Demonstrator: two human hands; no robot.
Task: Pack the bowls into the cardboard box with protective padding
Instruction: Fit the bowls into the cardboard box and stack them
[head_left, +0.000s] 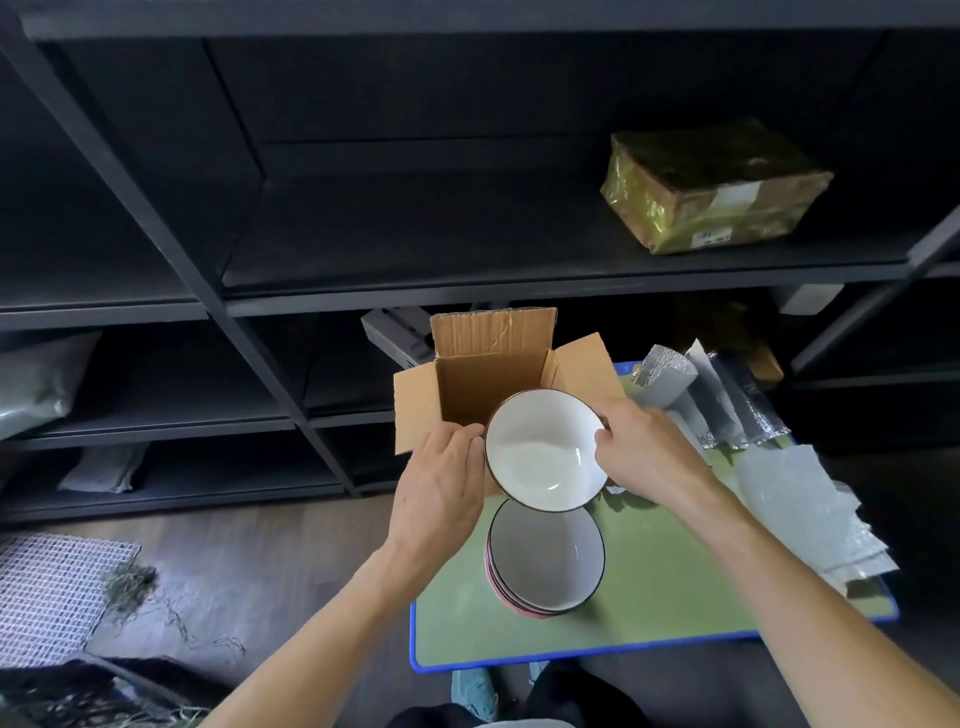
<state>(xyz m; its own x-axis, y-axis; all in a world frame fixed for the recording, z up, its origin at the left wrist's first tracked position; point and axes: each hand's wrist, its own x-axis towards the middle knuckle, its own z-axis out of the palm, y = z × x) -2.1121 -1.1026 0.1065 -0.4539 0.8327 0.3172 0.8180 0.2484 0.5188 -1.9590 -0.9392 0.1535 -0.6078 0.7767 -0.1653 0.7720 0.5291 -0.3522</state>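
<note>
A white bowl (543, 449) with a dark rim is held in the air between both hands, tilted toward me, just in front of the open cardboard box (488, 379). My left hand (441, 483) grips its left rim and my right hand (644, 447) pinches its right rim. Below it, a stack of bowls (545, 561) with pink outsides stands on the green table (675, 597). The box stands at the table's far left corner with its flaps up; its bottom is hidden by the bowl.
Silver foil padding (717, 395) and bubble wrap sheets (800, 499) lie along the table's right side. Dark metal shelving (363, 234) stands behind, with a wrapped parcel (711, 187) on it. A mesh mat (52, 592) lies on the floor at left.
</note>
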